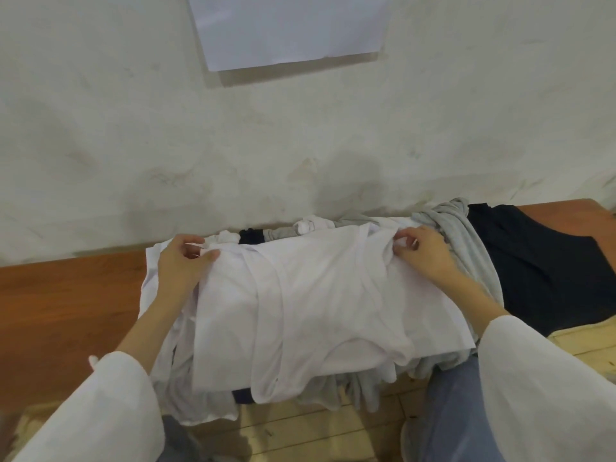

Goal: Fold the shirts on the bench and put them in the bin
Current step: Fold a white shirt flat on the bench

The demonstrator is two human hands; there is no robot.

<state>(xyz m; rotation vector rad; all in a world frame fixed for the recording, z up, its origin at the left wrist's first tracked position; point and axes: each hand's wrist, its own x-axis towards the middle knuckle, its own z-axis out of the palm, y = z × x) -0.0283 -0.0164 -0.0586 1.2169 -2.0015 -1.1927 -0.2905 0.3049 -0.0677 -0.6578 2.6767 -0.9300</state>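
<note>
Nearest me, btm of the frame: two white sleeves (100, 411) come in from the lower corners, w/ pale plank floor (300, 425) showing between them. Just above, hems of a clothes heap hang off the front edge of the bench (66, 295), whose brown wooden top runs across mid-frame.

Centre frame: a white shirt (316, 301) lies spread on top of the heap, roughly flat but w/ long creases running front to back. The left hand (186, 261) is at its far-left corner, thumb and fingers curled, pinching a fold of the white cloth. The right hand (423, 251) is at the far-right corner, fingers bunched round a tuck of the same fabric. So both hands are clamped on the shirt, well apart, w/ the shirt body lying between them and toward the person.

Step, as I read it: squaring this shirt up for its first fold; no fold made yet. The next move prob. needs both corners lifted together and carried over evenly. The cloth should be kept taut so creases aren't folded in, w/o dragging the clothes underneath.

Right of centre: a grey shirt (460, 235) is bunched just beside the right hand, then a dark garment (540, 261) is spread further right.

Far: a rough whitish wall (133, 128), w/ a sheet of paper (290, 28) at top centre. No bin in view, so I can't say where it stands.
</note>
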